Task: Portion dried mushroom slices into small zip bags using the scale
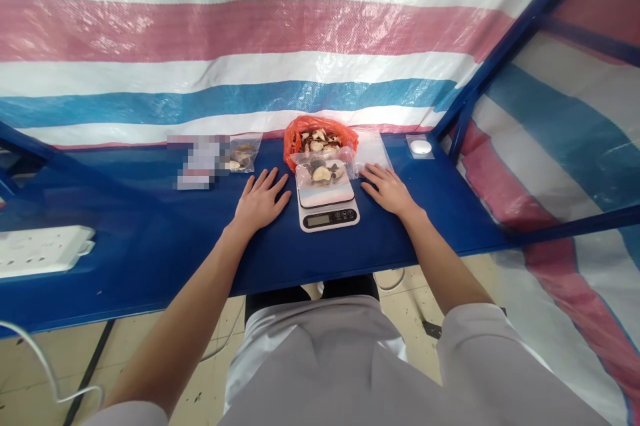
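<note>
My left hand (262, 201) lies flat on the blue table, fingers spread, just left of a white digital kitchen scale (329, 198). On the scale's plate rests a clear plastic bag (324, 171) with a few dried slices, perhaps mushroom, in it. To the right of the scale my right hand (389, 189) is also flat and open, its fingertips at the edge of some clear empty plastic bags (373, 147). Behind the scale stands an open red plastic bag (295, 139) full of dried dark-edged slices (320, 141). Neither hand holds anything.
Another clear bag with slices (243, 157) lies at the back left, beside a pixelated item (200, 163). A white round object (421, 147) sits at the back right. A white power strip (45, 249) is on the left. Blue frame bars (520, 26) and striped sheeting (250, 26) enclose the table (150, 239).
</note>
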The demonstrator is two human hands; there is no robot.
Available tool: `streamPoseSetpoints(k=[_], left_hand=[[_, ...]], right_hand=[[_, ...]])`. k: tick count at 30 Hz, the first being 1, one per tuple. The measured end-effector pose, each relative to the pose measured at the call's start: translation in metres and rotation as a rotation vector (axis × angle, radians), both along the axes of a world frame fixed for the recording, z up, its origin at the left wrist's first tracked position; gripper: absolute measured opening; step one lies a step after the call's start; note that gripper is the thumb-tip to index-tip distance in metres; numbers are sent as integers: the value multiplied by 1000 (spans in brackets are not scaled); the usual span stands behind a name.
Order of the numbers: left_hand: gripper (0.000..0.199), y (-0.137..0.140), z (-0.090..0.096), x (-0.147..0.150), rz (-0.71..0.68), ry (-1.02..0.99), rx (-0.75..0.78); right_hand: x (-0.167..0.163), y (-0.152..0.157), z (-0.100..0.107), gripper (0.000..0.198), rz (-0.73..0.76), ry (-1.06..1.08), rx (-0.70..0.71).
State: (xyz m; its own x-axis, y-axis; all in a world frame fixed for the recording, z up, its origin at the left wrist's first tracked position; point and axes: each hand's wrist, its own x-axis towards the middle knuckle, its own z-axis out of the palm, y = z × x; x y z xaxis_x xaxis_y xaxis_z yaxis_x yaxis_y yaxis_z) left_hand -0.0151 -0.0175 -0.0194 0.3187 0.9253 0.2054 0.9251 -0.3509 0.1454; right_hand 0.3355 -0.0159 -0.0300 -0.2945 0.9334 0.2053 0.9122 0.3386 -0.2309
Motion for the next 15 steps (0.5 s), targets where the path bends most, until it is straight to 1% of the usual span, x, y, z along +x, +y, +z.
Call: streamPoseSetpoints(k=[6,10,13,15], left_hand=[[57,0,0,0,-6,3,1],[57,0,2,0,-4,-20,-2],[58,1,3,-1,3,-83,11],[57,1,6,-1,-1,-143,37]], right_hand=[[0,1,-1,50,-9,-3,-5],[-1,0,2,47,-9,8,-1],[0,-2,9,45,3,74,12],[0,-3,14,44,9,169,27]])
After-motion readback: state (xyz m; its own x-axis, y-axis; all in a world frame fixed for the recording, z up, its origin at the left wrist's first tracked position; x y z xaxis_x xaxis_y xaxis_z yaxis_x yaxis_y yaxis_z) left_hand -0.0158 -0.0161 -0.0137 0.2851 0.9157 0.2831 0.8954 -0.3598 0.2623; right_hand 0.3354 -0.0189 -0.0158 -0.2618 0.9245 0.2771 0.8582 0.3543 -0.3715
